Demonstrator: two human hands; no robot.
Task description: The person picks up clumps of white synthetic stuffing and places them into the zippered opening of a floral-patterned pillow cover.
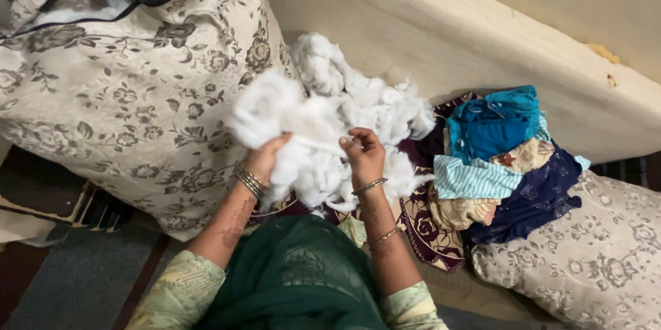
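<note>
A loose heap of white fluffy stuffing (330, 120) lies on a maroon patterned cloth (420, 223) in front of me. My left hand (265, 156) grips a clump of the stuffing, lifted and blurred at the left of the heap. Just right of it, my right hand (363, 153) pinches into the same white fibre, fingers curled. Both wrists wear metal bangles. A dark green scarf (296, 278) hangs over my lap below the hands.
A large floral cream bag or cushion cover (131, 89) with an open zip stands to the left. A pile of folded blue, striped and navy cloths (499, 161) lies to the right, beside another floral cushion (585, 261). A pale wall ledge (482, 41) runs behind.
</note>
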